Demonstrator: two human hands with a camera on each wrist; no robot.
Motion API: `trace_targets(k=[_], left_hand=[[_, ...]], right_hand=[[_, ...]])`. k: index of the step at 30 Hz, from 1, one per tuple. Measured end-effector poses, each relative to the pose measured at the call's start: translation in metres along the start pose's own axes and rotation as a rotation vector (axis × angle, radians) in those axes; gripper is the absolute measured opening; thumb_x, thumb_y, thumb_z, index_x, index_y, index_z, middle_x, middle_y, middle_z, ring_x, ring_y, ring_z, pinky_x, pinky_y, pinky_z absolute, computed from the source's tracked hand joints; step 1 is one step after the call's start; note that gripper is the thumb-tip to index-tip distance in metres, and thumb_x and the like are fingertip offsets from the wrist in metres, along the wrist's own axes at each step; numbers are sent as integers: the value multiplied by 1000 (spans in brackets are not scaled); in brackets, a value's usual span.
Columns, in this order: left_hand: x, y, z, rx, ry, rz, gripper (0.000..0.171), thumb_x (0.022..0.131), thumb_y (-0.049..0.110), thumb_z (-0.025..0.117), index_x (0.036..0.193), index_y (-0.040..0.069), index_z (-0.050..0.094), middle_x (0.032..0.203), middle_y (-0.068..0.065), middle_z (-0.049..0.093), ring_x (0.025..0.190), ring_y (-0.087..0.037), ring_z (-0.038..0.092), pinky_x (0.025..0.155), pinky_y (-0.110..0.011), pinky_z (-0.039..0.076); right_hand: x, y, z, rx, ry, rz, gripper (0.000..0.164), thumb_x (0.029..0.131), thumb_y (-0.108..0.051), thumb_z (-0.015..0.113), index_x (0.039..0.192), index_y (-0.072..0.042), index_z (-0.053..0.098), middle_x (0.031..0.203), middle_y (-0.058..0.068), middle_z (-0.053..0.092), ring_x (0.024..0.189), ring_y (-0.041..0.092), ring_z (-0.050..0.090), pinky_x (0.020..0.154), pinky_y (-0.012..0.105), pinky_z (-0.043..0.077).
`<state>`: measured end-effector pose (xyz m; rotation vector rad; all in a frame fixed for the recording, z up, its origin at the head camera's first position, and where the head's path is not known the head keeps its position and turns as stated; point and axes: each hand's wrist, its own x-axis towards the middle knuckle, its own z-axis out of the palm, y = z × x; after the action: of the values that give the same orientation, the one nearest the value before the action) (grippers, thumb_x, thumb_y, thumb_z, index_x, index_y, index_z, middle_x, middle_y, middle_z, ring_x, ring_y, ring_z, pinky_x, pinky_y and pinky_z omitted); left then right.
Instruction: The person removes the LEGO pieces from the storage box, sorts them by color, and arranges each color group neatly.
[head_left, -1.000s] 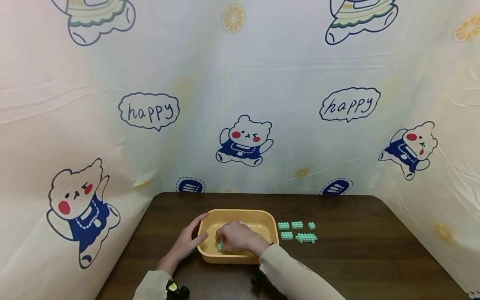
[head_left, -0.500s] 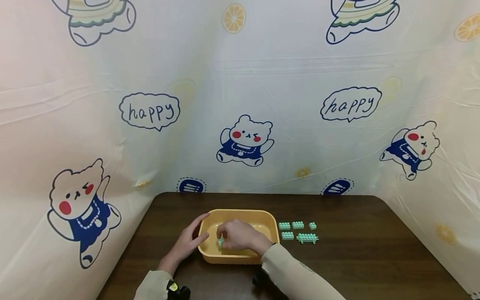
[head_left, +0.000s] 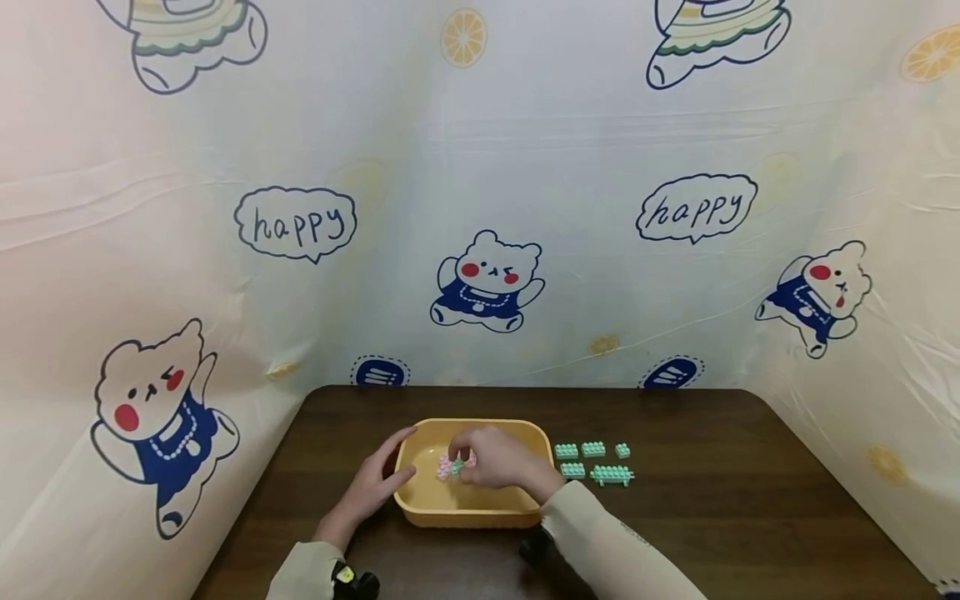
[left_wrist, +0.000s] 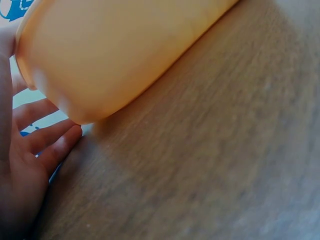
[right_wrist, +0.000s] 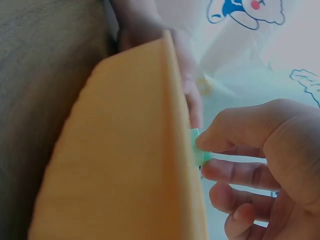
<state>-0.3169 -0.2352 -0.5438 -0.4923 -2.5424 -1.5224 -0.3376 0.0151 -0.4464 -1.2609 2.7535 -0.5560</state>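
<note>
On the table stands a yellow plastic bin. My left hand holds its left end, thumb over the rim and other fingers along the outside; in the left wrist view, those fingers touch the outer wall. Inside the bin, my right hand pinches a small green toy brick between thumb and fingertips. Pink toy bricks show around the fingertips in the head view, partly covered by the hand. Whether the green brick touches the pink ones I cannot tell.
Right of the bin, several green bricks lie in two rows on the dark wooden table. The longest green piece has small parts sticking out at its sides. A printed curtain hangs behind the table.
My right hand has moved right and slightly away from me inside the bin with the green brick. Pink bricks have come into sight beside it. The left hand stays on the bin.
</note>
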Motion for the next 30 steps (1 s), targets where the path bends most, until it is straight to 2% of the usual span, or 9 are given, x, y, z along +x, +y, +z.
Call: trace_targets(k=[6,11,14,16,20,21,23,27,30], left_hand=[[1,-6,1,-14,-1,2,59,93,26,64,147,24,39,152,-9,41,132,-32,48,104,-53,41],[2,-5,1,-12,-4,-32,60,93,26,64,147,29,39,152,-6,42,129,-28,51,103,-49,44],[3,-6,0,-1,-7,-34,60,93,26,63,148,29,38,152,-6,41,129,-28,51,103,-45,44],[2,-2,-1,4,-17,-34,61,94,24,62,149,23,36,152,-11,40,128,-30,51,102,-41,45],[0,-1,-1,12,-15,-30,61,95,22,61,150,19,35,153,-13,39,128,-32,51,100,-42,47],[0,-1,0,13,-13,-23,61,95,21,61,150,18,35,153,-14,39,128,-33,51,100,-46,47],[1,-6,2,9,-2,-15,60,95,24,62,149,22,36,153,-12,40,129,-32,51,101,-50,46],[1,-6,2,1,4,-20,61,93,26,63,149,24,38,152,-9,41,129,-31,51,102,-48,46],[1,-4,2,3,-2,-32,61,93,27,63,148,25,37,152,-7,41,129,-29,51,103,-45,45]], right_hand=[[-13,11,-15,-6,57,18,20,81,-19,74,101,-17,71,89,-8,64,81,10,58,70,21,46],[-27,20,-28,-43,112,63,19,81,-20,74,100,-20,71,90,-6,65,79,9,55,69,23,46],[-36,25,-35,-53,138,83,18,82,-18,73,99,-20,71,91,-4,66,79,12,57,67,24,45],[-42,28,-40,-48,152,97,17,82,-18,72,99,-20,71,91,-4,66,79,14,58,66,24,45],[-51,37,-45,-13,168,161,19,81,-17,72,99,-21,71,90,-6,65,78,13,56,64,25,46],[-53,40,-46,-6,173,174,19,81,-17,72,99,-21,71,90,-6,64,78,12,55,64,25,46],[-57,45,-47,14,179,201,20,81,-16,72,100,-21,71,91,-7,65,80,13,57,65,25,47],[-66,56,-51,40,200,231,19,82,-16,72,100,-20,72,92,-9,65,85,16,61,69,26,50],[-74,63,-54,60,229,241,17,82,-15,73,99,-19,72,91,-9,65,83,14,60,69,26,52]])
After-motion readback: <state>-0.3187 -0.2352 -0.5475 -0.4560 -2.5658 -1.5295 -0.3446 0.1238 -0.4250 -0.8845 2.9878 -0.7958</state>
